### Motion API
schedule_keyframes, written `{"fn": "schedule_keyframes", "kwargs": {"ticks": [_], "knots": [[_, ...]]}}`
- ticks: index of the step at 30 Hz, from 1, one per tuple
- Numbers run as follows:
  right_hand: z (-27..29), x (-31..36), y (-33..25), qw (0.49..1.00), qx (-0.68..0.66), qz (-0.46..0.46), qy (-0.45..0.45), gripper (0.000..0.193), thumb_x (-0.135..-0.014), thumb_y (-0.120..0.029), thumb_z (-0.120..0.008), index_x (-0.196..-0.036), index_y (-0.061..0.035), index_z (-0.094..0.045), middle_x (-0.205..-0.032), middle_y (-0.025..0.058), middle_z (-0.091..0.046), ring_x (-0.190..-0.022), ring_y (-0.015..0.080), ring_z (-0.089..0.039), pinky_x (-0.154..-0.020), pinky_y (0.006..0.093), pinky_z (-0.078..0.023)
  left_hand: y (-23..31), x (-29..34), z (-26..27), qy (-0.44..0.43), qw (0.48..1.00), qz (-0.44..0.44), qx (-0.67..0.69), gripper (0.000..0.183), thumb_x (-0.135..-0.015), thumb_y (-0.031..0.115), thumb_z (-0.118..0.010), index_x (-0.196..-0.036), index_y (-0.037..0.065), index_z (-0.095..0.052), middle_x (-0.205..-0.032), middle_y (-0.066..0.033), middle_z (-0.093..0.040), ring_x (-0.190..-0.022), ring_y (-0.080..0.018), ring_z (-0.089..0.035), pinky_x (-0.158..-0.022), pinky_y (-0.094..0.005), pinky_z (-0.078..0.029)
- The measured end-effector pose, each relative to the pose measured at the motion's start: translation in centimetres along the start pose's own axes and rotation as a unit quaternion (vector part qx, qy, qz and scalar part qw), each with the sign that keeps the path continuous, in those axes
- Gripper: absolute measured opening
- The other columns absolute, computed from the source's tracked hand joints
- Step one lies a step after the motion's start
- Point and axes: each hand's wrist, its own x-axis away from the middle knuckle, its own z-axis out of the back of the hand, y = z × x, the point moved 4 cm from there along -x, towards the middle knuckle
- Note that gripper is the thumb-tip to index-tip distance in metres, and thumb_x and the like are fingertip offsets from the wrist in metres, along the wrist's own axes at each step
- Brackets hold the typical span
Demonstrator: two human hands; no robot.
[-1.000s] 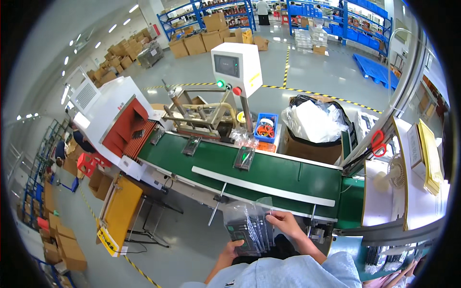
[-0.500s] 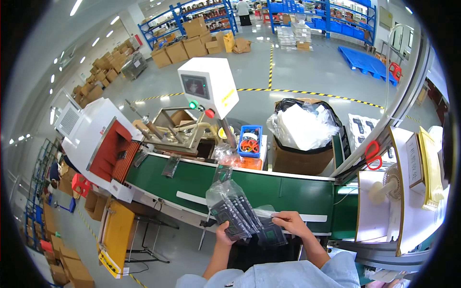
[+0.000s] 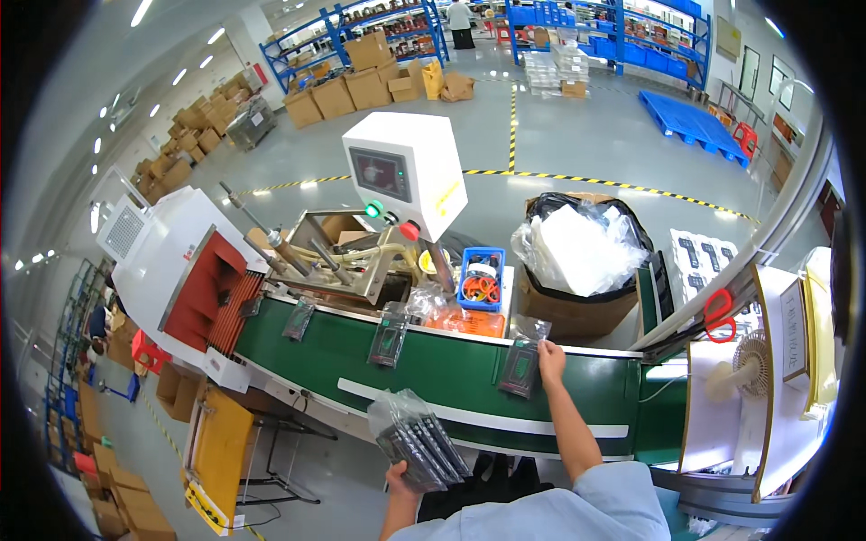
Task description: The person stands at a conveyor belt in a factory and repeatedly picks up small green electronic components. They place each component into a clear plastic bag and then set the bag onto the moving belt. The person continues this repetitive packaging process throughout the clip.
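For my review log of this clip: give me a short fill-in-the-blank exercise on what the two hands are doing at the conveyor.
1. The left hand grips a ____ of clear-bagged dark packets.
2. The right hand rests on a single packet lying on the ____ conveyor belt.
3. Beyond the belt, a small ____ bin holds orange rings.

Missing words: stack; green; blue

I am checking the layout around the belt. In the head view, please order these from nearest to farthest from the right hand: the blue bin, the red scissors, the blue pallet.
From the right hand:
1. Blue bin, just beyond the belt, up and left.
2. Red scissors, to the right on the white stand.
3. Blue pallet, far back right on the floor.
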Motion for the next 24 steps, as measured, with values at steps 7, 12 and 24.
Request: {"fn": "schedule_keyframes", "kwargs": {"ticks": [7, 12, 24], "knots": [[-6.9, 2.8, -3.7, 0.989, 0.143, -0.021, 0.002, 0.024, -0.080, -0.031, -0.055, -0.081, -0.0093, -0.065, -0.076, 0.0155, -0.059, -0.074, 0.0341, -0.057, -0.066, 0.0436, -0.044, 1.8, 1.1, 0.3, -0.023, 0.996, 0.054, 0.069, 0.049, -0.066, 0.013, -0.061, -0.111, 0.000, -0.049, -0.105, -0.0185, -0.057, -0.095, -0.0365, -0.056, -0.086, -0.0533, -0.042], [-9.1, 3.9, -5.8, 0.991, 0.129, 0.017, -0.041, 0.035, -0.080, -0.034, -0.057, -0.098, -0.0036, -0.058, -0.090, 0.0158, -0.058, -0.084, 0.0319, -0.056, -0.070, 0.0412, -0.044, 3.3, 0.9, -1.7, -0.014, 0.998, 0.063, 0.025, 0.045, -0.069, 0.011, -0.061, -0.111, -0.001, -0.049, -0.105, -0.0188, -0.057, -0.095, -0.0360, -0.056, -0.087, -0.0528, -0.041], [-3.5, 17.5, -17.1, 0.829, -0.149, 0.008, -0.539, 0.027, -0.086, -0.020, -0.056, -0.101, 0.0021, -0.059, -0.082, 0.0012, -0.059, -0.075, 0.0079, -0.052, -0.069, 0.0225, -0.044, 2.0, -1.1, -3.0, -0.022, 0.983, 0.123, -0.136, 0.044, -0.076, 0.009, -0.057, -0.117, -0.002, -0.044, -0.110, -0.0177, -0.054, -0.100, -0.0314, -0.055, -0.090, -0.0457, -0.041]]}}
